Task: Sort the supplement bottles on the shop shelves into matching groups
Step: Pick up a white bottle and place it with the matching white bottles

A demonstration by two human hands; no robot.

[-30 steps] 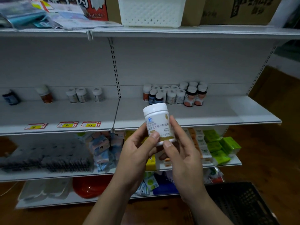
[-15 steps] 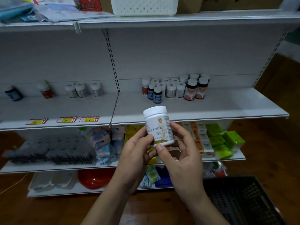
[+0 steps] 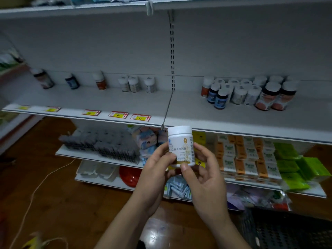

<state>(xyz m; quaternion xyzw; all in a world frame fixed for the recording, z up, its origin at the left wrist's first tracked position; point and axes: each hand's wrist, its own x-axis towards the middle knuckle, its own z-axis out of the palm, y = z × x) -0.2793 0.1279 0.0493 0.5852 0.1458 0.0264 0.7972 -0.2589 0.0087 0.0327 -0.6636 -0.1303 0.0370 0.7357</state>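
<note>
A white supplement bottle (image 3: 181, 144) with a gold-printed label is held upright in front of the shelf edge. My left hand (image 3: 154, 169) grips its left side and my right hand (image 3: 203, 173) pinches its lower right. On the white shelf (image 3: 136, 103) behind, the left bay carries a dark red-labelled bottle (image 3: 43, 79), a blue bottle (image 3: 72, 81), an orange bottle (image 3: 100, 81) and three white bottles (image 3: 134, 84). The right bay holds a mixed cluster of bottles (image 3: 249, 92): orange, blue, white and two large dark ones.
Price tags (image 3: 118, 115) line the shelf's front edge. Lower shelves hold grey packs (image 3: 102, 142), orange boxes (image 3: 246, 157) and green packs (image 3: 296, 164). A black plastic crate (image 3: 287, 230) sits on the wooden floor at lower right. A white cord (image 3: 36, 191) trails across the floor.
The view has swung left and down, bringing more of the left bay and floor into sight. Both hands still hold the white bottle, now lower against the shelf edge.
</note>
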